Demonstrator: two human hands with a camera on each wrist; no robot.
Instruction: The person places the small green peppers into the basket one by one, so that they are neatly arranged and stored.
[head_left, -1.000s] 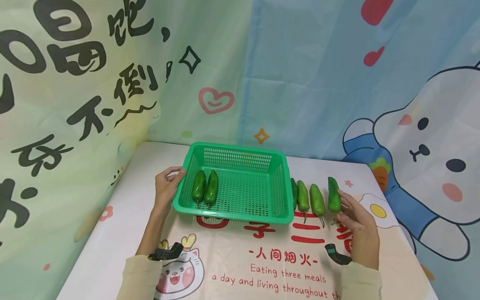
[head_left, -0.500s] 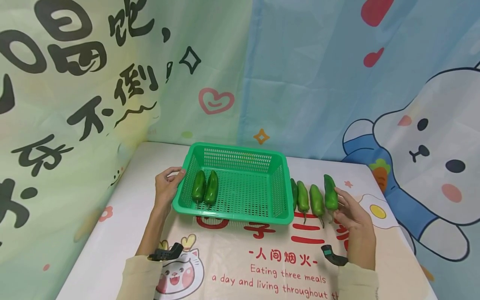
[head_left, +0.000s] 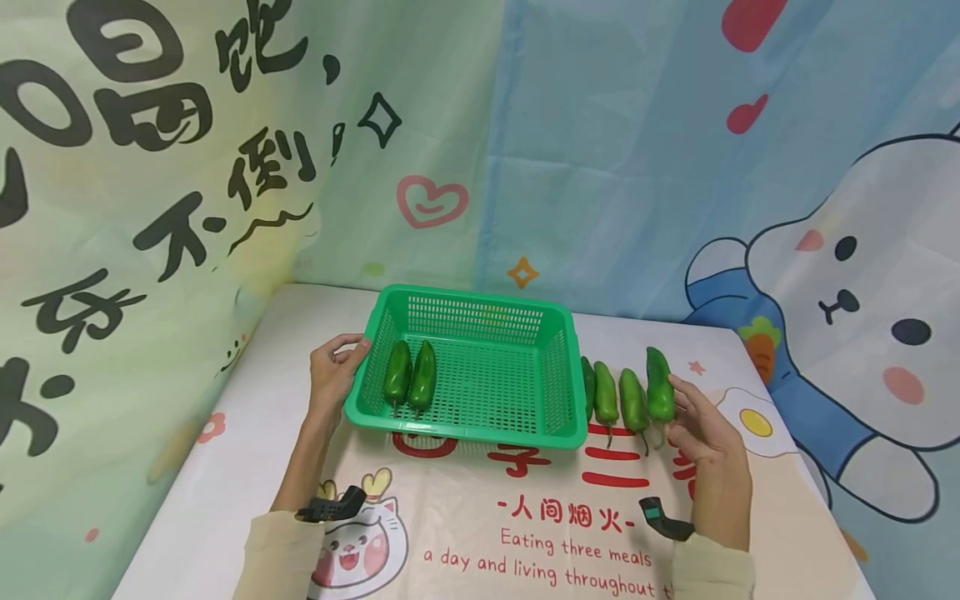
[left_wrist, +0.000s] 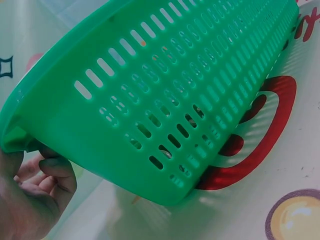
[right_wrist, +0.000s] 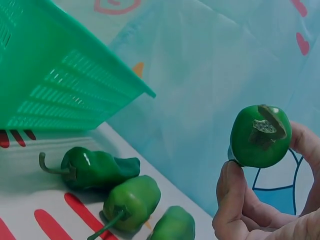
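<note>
The right hand [head_left: 708,423] is pinching a pepper [head_left: 659,387] aloft, left hand [head_left: 332,375] gripping a basket [head_left: 465,432]; loading is apparently calling for leftward carrying.

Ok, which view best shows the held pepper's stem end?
Right wrist: the held pepper's stem end faces the camera up close. Head shows it small, near the right hand; left wrist doesn't show it.

Tabletop [head_left: 187,500], 1, white and beige, red lettering [head_left: 617,478]. On it: slotted green plastic basket [head_left: 465,432], 1; green chili peppers [head_left: 605,396], 3, alongside.
</note>
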